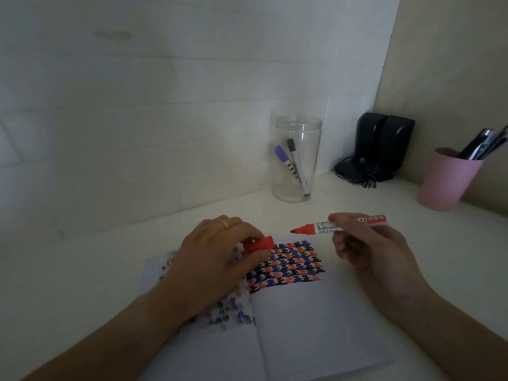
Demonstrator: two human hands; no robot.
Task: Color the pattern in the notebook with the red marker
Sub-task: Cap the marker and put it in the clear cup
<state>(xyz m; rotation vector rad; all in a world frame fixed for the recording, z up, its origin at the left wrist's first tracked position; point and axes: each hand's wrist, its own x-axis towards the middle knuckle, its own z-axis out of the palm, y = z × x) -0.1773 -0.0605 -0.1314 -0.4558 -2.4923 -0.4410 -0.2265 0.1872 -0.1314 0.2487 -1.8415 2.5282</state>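
An open notebook (pixel 310 325) lies on the white desk in front of me. Its right page carries a pattern (pixel 291 265) of red, blue and black shapes near the top. My right hand (pixel 365 251) holds the uncapped red marker (pixel 327 226) level above the page's upper right corner, tip pointing left. My left hand (pixel 217 259) rests over the left page and pinches the red marker cap (pixel 259 244) between thumb and fingers, just left of the pattern. Faint ink marks show through the left page under my left wrist.
A clear jar (pixel 297 160) with a blue and a black marker stands at the back by the tiled wall. Black speakers (pixel 382 147) with cables sit in the corner. A pink cup (pixel 448 180) holding pens stands at the right.
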